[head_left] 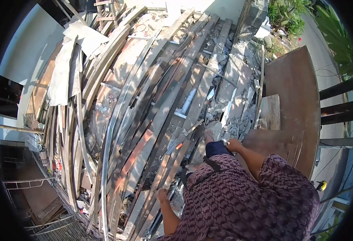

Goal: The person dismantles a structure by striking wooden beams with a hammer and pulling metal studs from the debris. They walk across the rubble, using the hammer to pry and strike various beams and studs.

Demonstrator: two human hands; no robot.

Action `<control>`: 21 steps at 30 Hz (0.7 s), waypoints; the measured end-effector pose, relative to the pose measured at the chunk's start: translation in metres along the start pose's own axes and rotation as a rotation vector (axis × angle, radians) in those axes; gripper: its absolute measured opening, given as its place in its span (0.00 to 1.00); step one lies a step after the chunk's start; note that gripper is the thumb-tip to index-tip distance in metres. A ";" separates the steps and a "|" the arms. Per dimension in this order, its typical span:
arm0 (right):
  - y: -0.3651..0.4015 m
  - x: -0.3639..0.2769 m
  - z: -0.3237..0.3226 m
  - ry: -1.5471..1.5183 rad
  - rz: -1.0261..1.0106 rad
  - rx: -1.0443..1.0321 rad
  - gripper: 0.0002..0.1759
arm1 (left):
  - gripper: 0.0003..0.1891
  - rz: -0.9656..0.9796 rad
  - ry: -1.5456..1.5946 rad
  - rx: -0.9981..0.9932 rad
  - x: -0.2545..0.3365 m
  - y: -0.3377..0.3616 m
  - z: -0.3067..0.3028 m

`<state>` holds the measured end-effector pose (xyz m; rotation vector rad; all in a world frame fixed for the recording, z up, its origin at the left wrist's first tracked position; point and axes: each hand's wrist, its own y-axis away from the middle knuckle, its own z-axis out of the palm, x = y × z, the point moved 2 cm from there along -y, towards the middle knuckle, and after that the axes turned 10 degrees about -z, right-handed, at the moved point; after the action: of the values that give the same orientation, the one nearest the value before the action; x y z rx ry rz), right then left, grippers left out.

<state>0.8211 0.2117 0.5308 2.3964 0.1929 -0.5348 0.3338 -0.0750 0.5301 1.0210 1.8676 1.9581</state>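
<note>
My left hand [162, 195] hangs low over the long wooden planks [170, 160]; its fingers are too small and shaded to read, and no object shows in it. On the other side, my right hand [234, 145] is held beside my dark shorts, its fingers curled in. A small pale spot shows at those fingers, too small to name. One bare foot [209, 134] stands between the planks and the broken rubble [240, 114]. In front of my legs a short wooden stick [195, 125] lies across the planks, near an orange-marked piece [179, 146].
Long metal bars [111, 120] run along the plank pile. A small metal bracket [187, 103] lies among the boards. Large brown sheets [292, 80] stand at the right, with a road [319, 36] beyond. More boards [64, 72] lean at the left by a pale wall [32, 40].
</note>
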 end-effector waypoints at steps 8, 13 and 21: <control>-0.065 0.042 -0.075 -0.127 0.020 0.076 0.16 | 0.15 0.146 -0.369 -0.018 0.047 -0.004 0.131; -0.091 0.083 -0.128 -0.293 0.083 0.289 0.17 | 0.08 0.408 -0.646 -0.226 0.070 -0.028 0.195; -0.119 0.143 -0.179 -0.155 0.244 0.114 0.21 | 0.13 0.364 -0.453 -0.162 0.125 -0.081 0.280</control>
<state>0.9767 0.4178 0.5258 2.4290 -0.2008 -0.6259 0.3973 0.2307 0.4736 1.6749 1.3300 1.8100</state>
